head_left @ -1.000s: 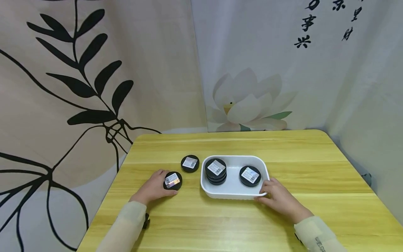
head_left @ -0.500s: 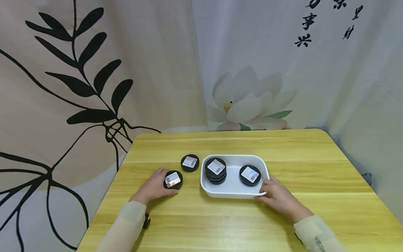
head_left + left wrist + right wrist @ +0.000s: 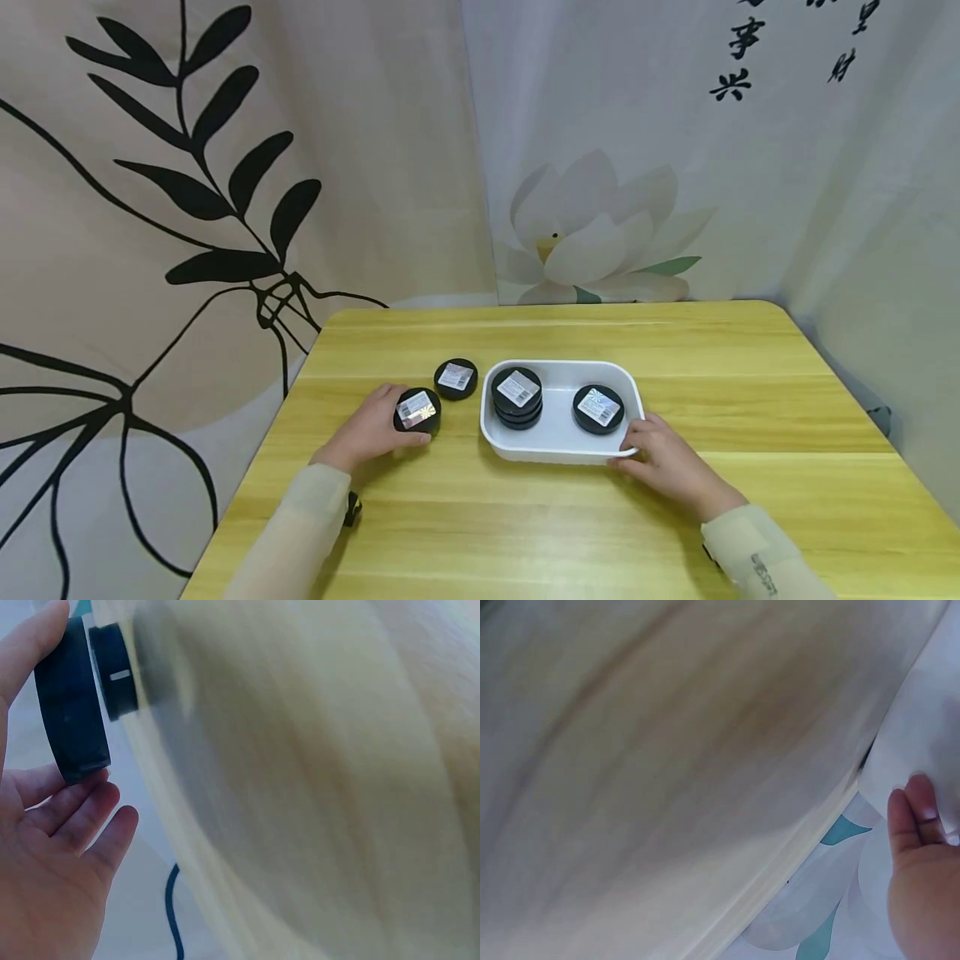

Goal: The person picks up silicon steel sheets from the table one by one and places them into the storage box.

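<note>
While the right hand [image 3: 667, 460] is pinching the near right corner of a white tray [image 3: 543, 457], the left hand [image 3: 369, 428] is holding a labelled black disc [image 3: 417, 410] left of it, grip only disc-wide, apparently just off the worktop [image 3: 525, 533]. Lifting seems to be the step in hand, the next move calling for a level carry clear of the loose disc [image 3: 456, 379] beyond. Against half a second earlier, the labelled black disc is showing more rim and sitting nearer its neighbour.
</note>
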`<action>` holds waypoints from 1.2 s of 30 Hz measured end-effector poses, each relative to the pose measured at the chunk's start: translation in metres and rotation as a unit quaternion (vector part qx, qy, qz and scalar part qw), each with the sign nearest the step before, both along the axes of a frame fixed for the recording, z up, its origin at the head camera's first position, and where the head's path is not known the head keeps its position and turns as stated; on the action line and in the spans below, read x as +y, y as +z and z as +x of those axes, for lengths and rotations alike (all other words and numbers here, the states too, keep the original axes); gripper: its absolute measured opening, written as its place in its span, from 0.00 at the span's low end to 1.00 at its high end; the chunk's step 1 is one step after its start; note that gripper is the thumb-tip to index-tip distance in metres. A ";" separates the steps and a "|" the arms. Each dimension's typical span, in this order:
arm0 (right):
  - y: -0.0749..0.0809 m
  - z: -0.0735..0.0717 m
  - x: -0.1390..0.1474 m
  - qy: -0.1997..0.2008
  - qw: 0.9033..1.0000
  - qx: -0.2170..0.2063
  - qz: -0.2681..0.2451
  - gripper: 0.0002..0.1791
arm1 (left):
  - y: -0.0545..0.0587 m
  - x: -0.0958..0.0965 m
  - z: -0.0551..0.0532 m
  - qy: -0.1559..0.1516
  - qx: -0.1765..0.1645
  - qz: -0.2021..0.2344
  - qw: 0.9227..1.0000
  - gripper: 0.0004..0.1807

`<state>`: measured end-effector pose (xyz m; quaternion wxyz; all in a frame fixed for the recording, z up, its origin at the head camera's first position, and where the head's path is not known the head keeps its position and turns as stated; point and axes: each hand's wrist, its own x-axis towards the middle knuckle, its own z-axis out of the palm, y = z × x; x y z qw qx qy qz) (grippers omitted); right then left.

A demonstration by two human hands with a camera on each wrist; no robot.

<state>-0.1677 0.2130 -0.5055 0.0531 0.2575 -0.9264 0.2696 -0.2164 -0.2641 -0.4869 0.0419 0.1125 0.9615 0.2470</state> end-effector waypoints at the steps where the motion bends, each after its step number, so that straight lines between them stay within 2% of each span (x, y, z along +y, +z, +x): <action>1: 0.000 0.000 0.000 -0.001 1.000 0.001 0.002 0.06 | 0.002 0.001 0.000 -0.002 0.002 -0.001 1.000 0.54; 6: -0.002 -0.001 0.000 0.000 1.000 0.015 0.007 0.06 | 0.010 0.008 0.002 -0.009 0.010 -0.005 1.000 0.54; 15: -0.001 0.001 -0.001 0.003 1.000 0.008 0.004 0.08 | 0.012 0.016 0.000 -0.019 0.013 -0.001 1.000 0.53; 26: 0.000 0.000 0.001 0.005 1.000 0.014 0.000 0.07 | 0.029 0.030 0.001 -0.024 0.018 -0.002 1.000 0.52; 36: -0.001 0.001 0.000 0.004 1.000 0.026 -0.006 0.07 | 0.036 0.039 0.002 -0.029 0.020 -0.012 0.999 0.56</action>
